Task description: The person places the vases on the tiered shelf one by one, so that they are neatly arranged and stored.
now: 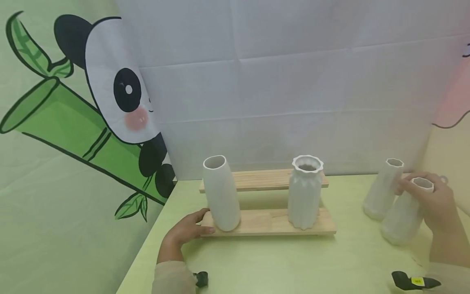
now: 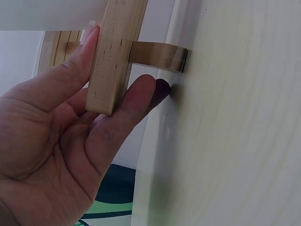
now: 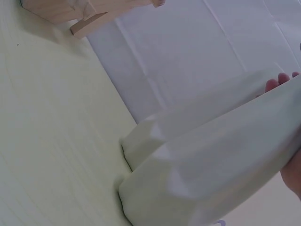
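Note:
My left hand (image 1: 187,228) grips the left end of a two-step wooden stand (image 1: 264,222), thumb on top of the front board and fingers under it, as the board (image 2: 115,52) in the left wrist view shows. On the stand are a smooth white vase (image 1: 222,196) at the left and a ribbed white vase (image 1: 305,196) with a scalloped rim at the right. At far right, my right hand (image 1: 438,204) holds the neck of a faceted white vase (image 1: 402,220). Its base meets the tabletop in the right wrist view. A similar faceted vase (image 1: 382,192) stands just behind it.
The pale yellow-green table (image 1: 264,265) carries everything. A white cloth backdrop (image 1: 286,90) hangs behind, with a panda-and-bamboo print (image 1: 114,81) on the left. Dark straps show at both wrists.

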{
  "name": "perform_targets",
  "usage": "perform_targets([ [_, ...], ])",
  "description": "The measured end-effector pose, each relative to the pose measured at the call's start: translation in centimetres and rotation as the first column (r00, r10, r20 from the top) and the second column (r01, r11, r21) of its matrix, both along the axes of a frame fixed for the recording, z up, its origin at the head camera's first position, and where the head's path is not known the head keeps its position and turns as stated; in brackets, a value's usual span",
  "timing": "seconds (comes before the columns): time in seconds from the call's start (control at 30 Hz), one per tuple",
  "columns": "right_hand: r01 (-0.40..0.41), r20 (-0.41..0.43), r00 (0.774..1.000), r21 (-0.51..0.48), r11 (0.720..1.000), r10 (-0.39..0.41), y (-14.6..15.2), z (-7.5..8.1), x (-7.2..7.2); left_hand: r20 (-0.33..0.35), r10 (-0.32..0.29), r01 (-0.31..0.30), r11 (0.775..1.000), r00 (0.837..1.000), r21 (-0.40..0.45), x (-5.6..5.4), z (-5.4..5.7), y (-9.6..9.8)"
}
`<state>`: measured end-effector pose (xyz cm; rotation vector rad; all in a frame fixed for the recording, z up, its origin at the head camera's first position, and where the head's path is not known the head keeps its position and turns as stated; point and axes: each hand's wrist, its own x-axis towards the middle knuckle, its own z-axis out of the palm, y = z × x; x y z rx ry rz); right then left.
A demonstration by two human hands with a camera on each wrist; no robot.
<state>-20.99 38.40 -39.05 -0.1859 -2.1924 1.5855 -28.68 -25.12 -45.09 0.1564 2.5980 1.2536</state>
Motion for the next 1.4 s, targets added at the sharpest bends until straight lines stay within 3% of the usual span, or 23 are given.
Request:
perform_targets([
  [0.2,-0.017,-0.009,1.0,-0.062,0.998,0.016,-0.2,0.1,0.2,0.001,0.001,-0.001,1.0,1.0,0.002,0.0,-0.1,0.1],
  [0.4,-0.025,-0.038,0.999,-0.042,0.999,0.023,-0.4,-0.4,0.1,-0.002,0.004,-0.004,1.0,1.0,0.002,0.0,0.0,0.2],
  [0.67,0.074,-0.001,0.997,0.046,0.996,-0.074,-0.4,-0.8,-0.6,0.007,0.022,-0.022,1.0,1.0,-0.017,0.2,0.2,0.4],
  [0.87,0.047,0.01,0.999,0.038,0.998,-0.047,-0.8,-0.1,-0.4,0.01,0.023,-0.023,1.0,1.0,-0.009,0.2,0.2,0.3],
  [1.07,-0.012,-0.077,0.997,0.089,0.996,0.019,-1.7,0.3,-0.3,-0.001,0.015,-0.015,1.0,1.0,-0.02,0.3,0.2,0.3],
  [1.23,0.038,-0.104,0.994,0.1,0.994,-0.028,-2.3,1.3,-0.4,-0.006,0.014,-0.014,1.0,1.0,-0.024,0.2,0.2,0.3],
  [1.3,0.054,-0.096,0.994,0.074,0.996,-0.047,-2.7,2.0,-0.2,-0.006,0.014,-0.014,1.0,1.0,-0.024,0.3,0.2,0.3],
  [1.4,0.021,-0.085,0.996,-0.038,0.999,-0.024,-3.5,3.1,0.4,0.001,0.016,-0.016,1.0,1.0,-0.023,0.3,0.2,0.3],
])
